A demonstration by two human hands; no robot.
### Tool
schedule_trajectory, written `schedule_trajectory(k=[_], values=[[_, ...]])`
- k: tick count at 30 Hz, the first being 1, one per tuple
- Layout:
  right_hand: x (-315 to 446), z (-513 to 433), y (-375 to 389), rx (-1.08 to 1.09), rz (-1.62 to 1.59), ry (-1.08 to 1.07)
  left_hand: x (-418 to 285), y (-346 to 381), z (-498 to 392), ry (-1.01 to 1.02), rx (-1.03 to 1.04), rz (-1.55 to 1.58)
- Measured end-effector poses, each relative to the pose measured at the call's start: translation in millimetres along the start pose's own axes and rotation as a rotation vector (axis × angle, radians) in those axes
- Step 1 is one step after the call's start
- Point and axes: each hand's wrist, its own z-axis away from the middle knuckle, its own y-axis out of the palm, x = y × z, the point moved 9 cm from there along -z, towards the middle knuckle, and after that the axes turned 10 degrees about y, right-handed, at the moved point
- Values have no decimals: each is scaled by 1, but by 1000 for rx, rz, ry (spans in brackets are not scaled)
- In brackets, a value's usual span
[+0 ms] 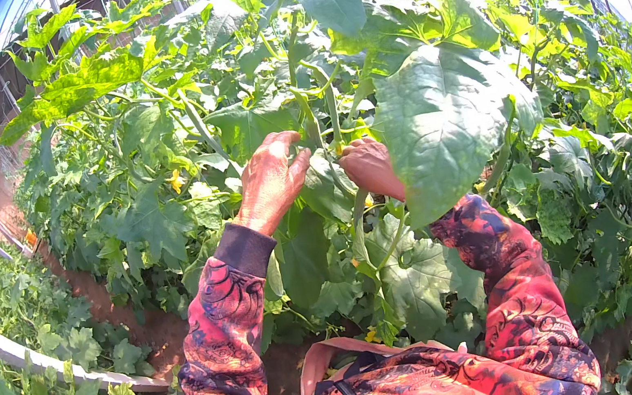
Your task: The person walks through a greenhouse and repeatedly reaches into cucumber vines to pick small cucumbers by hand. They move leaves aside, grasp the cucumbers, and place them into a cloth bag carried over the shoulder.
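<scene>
My left hand is raised beside the main stem of a climbing gourd plant, thumb and fingers apart. Whether its hidden fingertips touch the stem I cannot tell. Just to its right, my right hand is curled in at a small yellow blossom. That blossom is by the lower end of a slim green gourd, which looks like a loofah. What the curled fingers hold is hidden. A broad leaf covers my right wrist. Another long gourd hangs above and left of my left hand.
Dense vines surround both arms, with more gourds at right. A yellow flower shows on the left. Bare soil and a pale curved rail run along the left. Pinkish cloth lies at my waist, and greenhouse framing arches overhead.
</scene>
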Motion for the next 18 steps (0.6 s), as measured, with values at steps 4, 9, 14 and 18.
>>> schedule_trajectory(k=[4, 9, 14, 18], values=[[-31, -37, 39, -258, -110, -21, 5, 14, -5, 14, 43, 151], [-24, -48, 32, -194, 164, -95, 15, 10, -14, -33, 48, 180], [-30, -41, 30, 264, 239, -30, 42, 18, -23, -286, 46, 255], [-38, -36, 12, 77, 108, -41, 44, 13, -51, -102, -171, 351]])
